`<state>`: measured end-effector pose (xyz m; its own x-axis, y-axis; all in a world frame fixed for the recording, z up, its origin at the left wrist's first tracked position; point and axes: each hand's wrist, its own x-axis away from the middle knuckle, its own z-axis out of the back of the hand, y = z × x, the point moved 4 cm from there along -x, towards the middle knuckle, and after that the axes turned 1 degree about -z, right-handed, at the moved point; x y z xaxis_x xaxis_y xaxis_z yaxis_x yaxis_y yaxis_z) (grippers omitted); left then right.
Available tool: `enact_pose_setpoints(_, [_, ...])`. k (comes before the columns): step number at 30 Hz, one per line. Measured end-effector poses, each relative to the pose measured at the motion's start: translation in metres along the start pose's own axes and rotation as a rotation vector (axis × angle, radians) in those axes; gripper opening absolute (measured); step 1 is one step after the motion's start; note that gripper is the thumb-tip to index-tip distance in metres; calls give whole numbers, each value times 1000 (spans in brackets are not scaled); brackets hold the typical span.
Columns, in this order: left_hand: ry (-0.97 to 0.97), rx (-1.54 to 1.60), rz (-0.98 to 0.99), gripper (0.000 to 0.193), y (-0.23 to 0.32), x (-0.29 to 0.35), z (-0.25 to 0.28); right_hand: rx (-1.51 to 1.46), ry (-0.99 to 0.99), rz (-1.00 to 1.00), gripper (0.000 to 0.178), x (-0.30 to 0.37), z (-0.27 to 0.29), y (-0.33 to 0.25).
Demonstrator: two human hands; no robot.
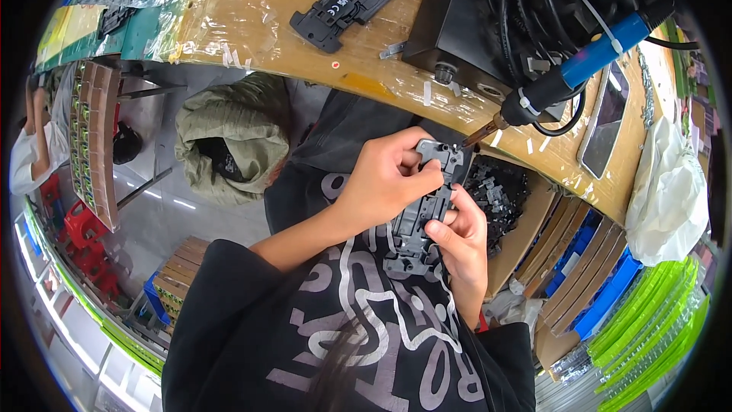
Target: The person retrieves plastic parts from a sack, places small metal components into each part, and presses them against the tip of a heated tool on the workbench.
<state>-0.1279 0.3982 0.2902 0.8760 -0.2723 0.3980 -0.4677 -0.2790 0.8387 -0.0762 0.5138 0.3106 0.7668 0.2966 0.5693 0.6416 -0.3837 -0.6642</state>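
Over my lap I hold a long black plastic chassis [415, 230], tilted, its recessed, detailed face up. My left hand [385, 183] is closed on its far end, thumb pressed on top and fingers at the side. Lower down, my right hand [462, 238] grips the chassis along its right edge, thumb on the face. Just past the far end of the chassis is the metal tip of a soldering iron [595, 61] with a blue and black handle; whether they touch I cannot tell. Two similar black chassis [354, 0] lie on the workbench.
A black box [457, 23] with coiled cable stands on the workbench [252, 23]. Beneath its edge is a carton of small black parts [496, 198]. A phone [604, 126] and a white plastic bag [669, 194] are at right. A green cloth sack [236, 133] stands at left.
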Motion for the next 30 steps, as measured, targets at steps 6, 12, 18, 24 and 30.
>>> enact_pose_setpoints(6, [3, -5, 24, 10, 3, -1, -2, 32, 37, 6, 24, 1, 0, -6])
enact_pose_setpoints(12, [13, 39, 9, 9, 3, 2, -2, 160, 78, -34, 19, 2, -4, -14])
enact_pose_setpoints(18, [6, 35, -1, 15, -1, -5, 0, 109, 50, -7, 19, -6, 4, -6])
enact_pose_setpoints(24, [10, 23, -8, 20, 2, -7, -1, 104, 61, 4, 19, -6, 4, -8])
enact_pose_setpoints(30, [2, 67, -10, 20, 1, -7, -2, 154, 87, 22, 19, -3, 0, -14])
